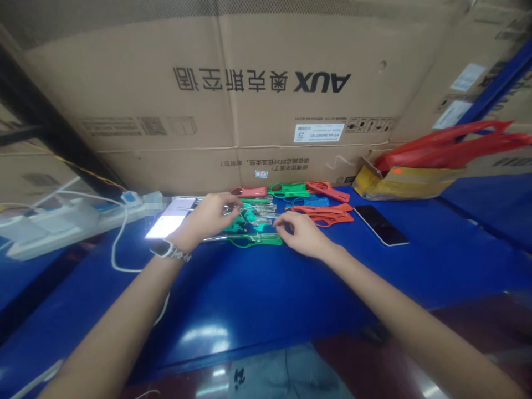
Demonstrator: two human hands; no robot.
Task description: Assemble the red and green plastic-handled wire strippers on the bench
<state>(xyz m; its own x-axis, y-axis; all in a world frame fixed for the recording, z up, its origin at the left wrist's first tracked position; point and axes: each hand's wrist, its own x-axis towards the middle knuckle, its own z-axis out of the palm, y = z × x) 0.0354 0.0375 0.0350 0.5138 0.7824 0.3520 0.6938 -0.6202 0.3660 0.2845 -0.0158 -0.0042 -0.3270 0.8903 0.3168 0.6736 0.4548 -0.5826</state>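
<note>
Several plastic-handled scissors lie in a loose heap at the back of the blue table (257,288): green ones (255,239), red ones (322,213), a blue pair (310,201). My left hand (210,215) is curled over the left side of the heap, its fingertips pinched on a pair of scissors with metal blades (233,209). My right hand (301,233) rests just right of the green scissors, fingers bent and touching a green handle. A watch (168,250) is on my left wrist.
A big cardboard box (257,100) walls off the back. A lit phone (168,221) lies left of the heap, a dark phone (380,224) to the right. A white power strip (54,224) and cable sit far left. A red bag (449,147) on yellow packaging lies at right.
</note>
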